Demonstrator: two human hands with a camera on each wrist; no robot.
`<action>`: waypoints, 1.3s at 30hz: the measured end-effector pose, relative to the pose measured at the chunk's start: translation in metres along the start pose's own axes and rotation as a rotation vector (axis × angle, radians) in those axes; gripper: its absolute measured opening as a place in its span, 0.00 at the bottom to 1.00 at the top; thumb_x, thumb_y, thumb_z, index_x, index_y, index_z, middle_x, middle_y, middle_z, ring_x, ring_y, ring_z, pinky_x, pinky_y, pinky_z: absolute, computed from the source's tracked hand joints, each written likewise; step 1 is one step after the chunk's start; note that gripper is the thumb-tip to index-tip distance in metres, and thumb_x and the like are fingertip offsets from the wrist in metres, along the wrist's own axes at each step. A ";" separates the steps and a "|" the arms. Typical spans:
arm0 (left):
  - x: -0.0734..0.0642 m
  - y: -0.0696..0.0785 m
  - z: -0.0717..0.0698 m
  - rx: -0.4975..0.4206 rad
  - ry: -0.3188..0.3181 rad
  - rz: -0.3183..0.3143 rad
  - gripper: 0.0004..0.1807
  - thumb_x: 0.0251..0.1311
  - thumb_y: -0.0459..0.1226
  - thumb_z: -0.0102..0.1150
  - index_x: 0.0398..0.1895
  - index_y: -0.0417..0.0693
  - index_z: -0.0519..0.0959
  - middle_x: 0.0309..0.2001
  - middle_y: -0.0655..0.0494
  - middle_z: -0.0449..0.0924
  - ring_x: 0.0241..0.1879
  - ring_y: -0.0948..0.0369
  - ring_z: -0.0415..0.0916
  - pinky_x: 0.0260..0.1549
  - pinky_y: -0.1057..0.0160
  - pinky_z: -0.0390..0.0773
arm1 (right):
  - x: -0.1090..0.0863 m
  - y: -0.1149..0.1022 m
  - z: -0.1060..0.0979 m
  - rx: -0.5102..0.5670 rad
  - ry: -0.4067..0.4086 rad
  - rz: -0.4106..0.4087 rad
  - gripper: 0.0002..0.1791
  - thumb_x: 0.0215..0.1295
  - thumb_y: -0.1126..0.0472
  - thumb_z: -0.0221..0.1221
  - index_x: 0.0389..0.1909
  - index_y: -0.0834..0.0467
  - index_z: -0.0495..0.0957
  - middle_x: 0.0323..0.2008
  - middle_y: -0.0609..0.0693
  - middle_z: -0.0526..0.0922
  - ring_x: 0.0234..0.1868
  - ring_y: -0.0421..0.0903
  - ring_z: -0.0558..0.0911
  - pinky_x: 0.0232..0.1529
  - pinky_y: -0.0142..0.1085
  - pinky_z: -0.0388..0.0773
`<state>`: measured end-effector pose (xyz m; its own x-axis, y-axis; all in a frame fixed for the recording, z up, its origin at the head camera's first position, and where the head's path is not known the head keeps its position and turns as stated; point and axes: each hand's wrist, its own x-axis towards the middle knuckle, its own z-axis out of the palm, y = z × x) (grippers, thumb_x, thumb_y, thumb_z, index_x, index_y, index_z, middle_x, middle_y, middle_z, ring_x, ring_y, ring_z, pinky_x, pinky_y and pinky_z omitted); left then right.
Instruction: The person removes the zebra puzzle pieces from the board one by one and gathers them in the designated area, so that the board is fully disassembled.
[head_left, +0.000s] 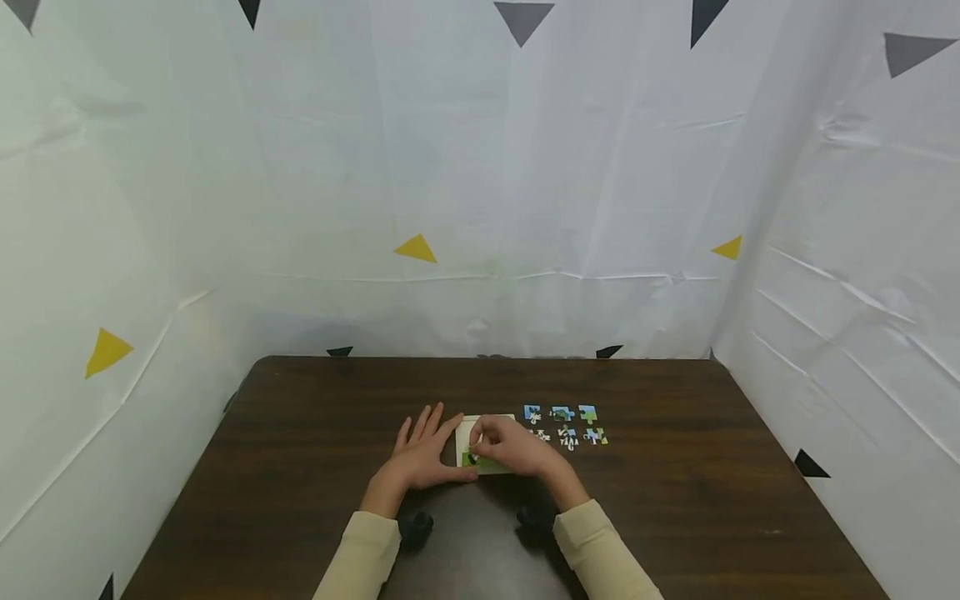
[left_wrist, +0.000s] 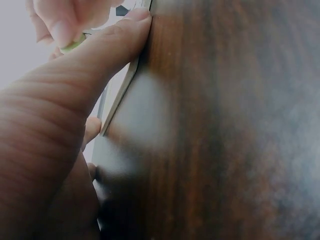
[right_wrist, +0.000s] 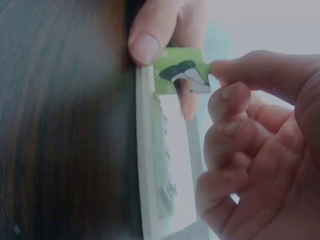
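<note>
A small puzzle tray [head_left: 460, 444] with a pale rim lies between the hands, and part of a green picture [right_wrist: 162, 197] lies along its near side. My left hand [head_left: 420, 461] spans the tray's left end with fingers extended. Its thumb [left_wrist: 107, 55] rests at the near edge, the fingertips at the far left corner. My right hand [head_left: 517, 447] pinches a green jigsaw piece [right_wrist: 192, 65] with a black and white print between thumb and forefinger. The piece is over the tray's near left corner, close to the left thumb; the other right fingers are curled.
Several loose jigsaw pieces [head_left: 562, 413] lie in two rows just right of the tray, partly behind the right hand. The dark wooden table [head_left: 697, 500] ends at a white cloth wall [head_left: 480, 183] with coloured triangles.
</note>
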<state>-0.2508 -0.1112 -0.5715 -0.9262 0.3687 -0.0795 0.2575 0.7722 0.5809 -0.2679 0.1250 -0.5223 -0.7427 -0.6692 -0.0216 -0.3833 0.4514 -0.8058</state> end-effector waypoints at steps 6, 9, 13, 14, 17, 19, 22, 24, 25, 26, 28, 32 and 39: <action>0.005 -0.005 0.004 0.029 0.009 -0.014 0.66 0.52 0.79 0.65 0.89 0.65 0.52 0.90 0.48 0.33 0.89 0.45 0.27 0.83 0.33 0.25 | -0.008 0.002 -0.008 0.021 0.027 -0.016 0.06 0.82 0.62 0.57 0.47 0.60 0.81 0.24 0.44 0.73 0.23 0.38 0.68 0.30 0.33 0.70; 0.007 -0.007 0.006 0.029 0.011 -0.019 0.65 0.53 0.78 0.67 0.90 0.65 0.52 0.90 0.49 0.33 0.89 0.45 0.27 0.83 0.33 0.25 | -0.013 0.003 -0.010 0.038 0.036 -0.016 0.07 0.82 0.61 0.57 0.47 0.59 0.80 0.25 0.44 0.73 0.24 0.38 0.69 0.31 0.34 0.72; 0.007 -0.008 0.007 0.045 0.014 -0.024 0.65 0.53 0.79 0.64 0.90 0.67 0.51 0.90 0.49 0.32 0.89 0.45 0.27 0.83 0.34 0.26 | -0.019 0.003 -0.012 0.034 0.055 -0.019 0.06 0.82 0.60 0.58 0.45 0.57 0.81 0.26 0.43 0.74 0.25 0.38 0.70 0.31 0.34 0.73; 0.006 -0.008 0.006 0.039 0.021 -0.017 0.66 0.52 0.80 0.64 0.89 0.67 0.51 0.90 0.48 0.33 0.89 0.44 0.28 0.83 0.33 0.26 | -0.021 0.002 -0.014 0.036 0.055 -0.020 0.06 0.82 0.60 0.58 0.45 0.57 0.81 0.26 0.44 0.74 0.25 0.38 0.70 0.31 0.35 0.73; 0.007 -0.006 0.005 0.039 0.023 -0.013 0.66 0.51 0.81 0.63 0.89 0.67 0.51 0.90 0.48 0.33 0.89 0.44 0.28 0.82 0.32 0.26 | -0.026 0.000 -0.019 0.026 0.050 -0.021 0.06 0.81 0.61 0.57 0.44 0.58 0.80 0.27 0.46 0.75 0.25 0.38 0.71 0.31 0.34 0.74; 0.009 -0.006 0.005 0.036 0.023 -0.016 0.66 0.51 0.80 0.64 0.89 0.67 0.51 0.90 0.48 0.33 0.89 0.44 0.28 0.83 0.33 0.26 | -0.031 -0.001 -0.023 0.023 0.047 -0.018 0.06 0.80 0.62 0.57 0.44 0.59 0.80 0.27 0.48 0.76 0.26 0.38 0.71 0.32 0.34 0.73; 0.011 -0.006 0.006 0.047 0.014 -0.033 0.65 0.53 0.78 0.66 0.90 0.68 0.50 0.90 0.50 0.33 0.89 0.46 0.27 0.83 0.34 0.26 | -0.038 0.001 -0.031 0.004 0.057 -0.002 0.05 0.78 0.63 0.57 0.43 0.60 0.80 0.29 0.50 0.78 0.28 0.39 0.72 0.34 0.33 0.73; 0.012 -0.006 0.006 0.048 0.014 -0.040 0.65 0.53 0.77 0.67 0.90 0.69 0.50 0.90 0.50 0.33 0.89 0.46 0.27 0.83 0.34 0.26 | -0.044 0.003 -0.036 0.003 0.060 0.017 0.05 0.78 0.63 0.57 0.43 0.60 0.80 0.30 0.50 0.79 0.30 0.39 0.73 0.35 0.33 0.73; 0.012 -0.006 0.007 0.046 0.013 -0.042 0.65 0.52 0.77 0.67 0.90 0.69 0.50 0.90 0.51 0.33 0.89 0.46 0.27 0.83 0.34 0.26 | -0.047 0.005 -0.038 0.003 0.060 0.030 0.05 0.77 0.63 0.58 0.43 0.60 0.80 0.31 0.50 0.79 0.30 0.40 0.74 0.35 0.33 0.73; 0.012 -0.005 0.007 0.045 0.014 -0.043 0.65 0.52 0.77 0.68 0.89 0.69 0.51 0.90 0.50 0.33 0.89 0.46 0.27 0.83 0.34 0.27 | -0.050 0.006 -0.040 0.000 0.060 0.041 0.05 0.77 0.63 0.58 0.43 0.60 0.80 0.31 0.49 0.79 0.31 0.40 0.75 0.36 0.33 0.74; 0.012 -0.005 0.007 0.040 0.018 -0.044 0.65 0.51 0.77 0.69 0.89 0.69 0.51 0.90 0.50 0.33 0.89 0.46 0.27 0.83 0.34 0.27 | -0.056 0.009 -0.045 0.003 0.049 0.059 0.05 0.77 0.64 0.58 0.43 0.61 0.80 0.32 0.49 0.80 0.32 0.40 0.75 0.36 0.34 0.75; 0.011 -0.005 0.007 0.035 0.027 -0.041 0.65 0.51 0.76 0.69 0.89 0.69 0.51 0.90 0.50 0.33 0.89 0.46 0.27 0.83 0.34 0.26 | -0.067 0.018 -0.055 -0.012 -0.002 0.102 0.06 0.77 0.66 0.57 0.42 0.63 0.81 0.33 0.51 0.82 0.33 0.41 0.75 0.37 0.35 0.74; 0.008 -0.009 0.005 0.036 0.037 -0.045 0.66 0.50 0.76 0.70 0.89 0.68 0.51 0.90 0.50 0.34 0.89 0.46 0.28 0.83 0.34 0.27 | -0.074 0.034 -0.063 -0.021 -0.069 0.150 0.08 0.80 0.67 0.56 0.44 0.68 0.80 0.36 0.56 0.83 0.33 0.41 0.74 0.37 0.35 0.73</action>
<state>-0.2592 -0.1122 -0.5813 -0.9464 0.3144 -0.0743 0.2248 0.8059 0.5477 -0.2601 0.2269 -0.5110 -0.7535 -0.6318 -0.1816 -0.2829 0.5610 -0.7779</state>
